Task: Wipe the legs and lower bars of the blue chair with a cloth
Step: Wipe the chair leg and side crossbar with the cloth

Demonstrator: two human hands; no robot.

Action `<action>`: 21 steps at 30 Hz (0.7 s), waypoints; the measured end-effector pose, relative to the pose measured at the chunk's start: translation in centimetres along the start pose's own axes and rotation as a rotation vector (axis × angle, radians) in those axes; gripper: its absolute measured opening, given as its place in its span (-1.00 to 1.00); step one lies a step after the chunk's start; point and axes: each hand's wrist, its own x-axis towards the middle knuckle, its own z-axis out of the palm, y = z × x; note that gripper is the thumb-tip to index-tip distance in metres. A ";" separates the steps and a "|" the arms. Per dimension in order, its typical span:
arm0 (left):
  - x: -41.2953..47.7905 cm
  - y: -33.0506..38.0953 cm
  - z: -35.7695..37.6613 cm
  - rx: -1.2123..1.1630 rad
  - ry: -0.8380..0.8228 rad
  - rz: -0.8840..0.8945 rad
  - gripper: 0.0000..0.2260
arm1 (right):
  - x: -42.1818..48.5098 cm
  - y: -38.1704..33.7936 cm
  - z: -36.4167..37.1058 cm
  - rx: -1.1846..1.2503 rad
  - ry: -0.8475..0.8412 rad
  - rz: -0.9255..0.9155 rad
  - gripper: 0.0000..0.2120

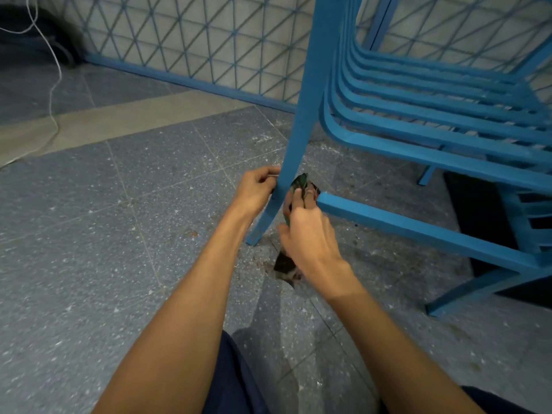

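The front chair leg (298,121) is gripped low down by the left hand (257,189). A dark cloth (300,183) is clutched by the right hand (307,234) just right of that leg, beside the lower bar (418,231).

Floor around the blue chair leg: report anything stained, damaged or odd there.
Brownish stains and gritty specks mark the grey floor tiles at the foot of the chair leg, with another rusty spot to its left. A white cord trails loose across the floor farther back. The chair itself shows no damage.
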 end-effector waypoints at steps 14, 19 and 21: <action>-2.7 -0.1 -2.0 -0.069 0.086 -0.177 -0.73 | 2.2 3.2 0.1 -0.347 0.193 -0.515 -0.28; -3.9 -2.0 -2.6 0.190 -0.056 -0.376 -0.83 | 2.4 2.0 5.1 -0.467 -0.142 -0.422 -0.19; -4.2 -2.9 -2.9 0.280 -0.164 -0.491 -0.81 | 2.6 1.6 5.8 -0.365 -0.240 -0.389 -0.24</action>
